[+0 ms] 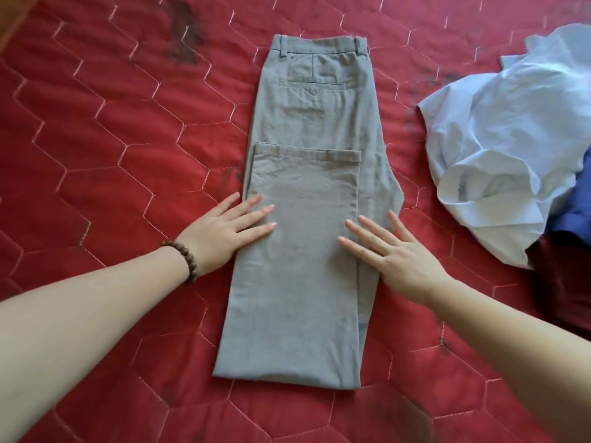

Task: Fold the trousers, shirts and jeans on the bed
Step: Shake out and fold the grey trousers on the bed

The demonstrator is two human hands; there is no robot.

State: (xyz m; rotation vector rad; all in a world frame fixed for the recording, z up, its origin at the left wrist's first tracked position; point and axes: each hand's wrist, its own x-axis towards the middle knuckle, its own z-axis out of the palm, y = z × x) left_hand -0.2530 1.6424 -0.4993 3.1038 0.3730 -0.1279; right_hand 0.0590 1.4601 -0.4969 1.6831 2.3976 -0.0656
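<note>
Your left hand [224, 233] and right hand [388, 251] lie flat, fingers straight, pressing the grey woven trousers [307, 219], folded lengthwise with hems doubled up, mid-bed on the red hexagon-quilted cover [112, 139]. A crumpled pale-blue shirt [499, 148] lies well apart, right.

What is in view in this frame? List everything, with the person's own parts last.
grey trousers: one, grey, middle of the bed, waistband at the far end, leg hems folded up to about halfway.
pale blue shirt: one, pale blue, crumpled in a heap at the right.
dark blue garment: one, dark blue, partly under the shirt at the right edge.
maroon garment: one, dark red, at the right edge below the shirt; type unclear.
quilted bedspread: one, red with pale stitching, under everything.
bead bracelet: one, brown, on the left wrist.
left hand: flat on the trousers' left edge.
right hand: flat on the trousers' right edge.
</note>
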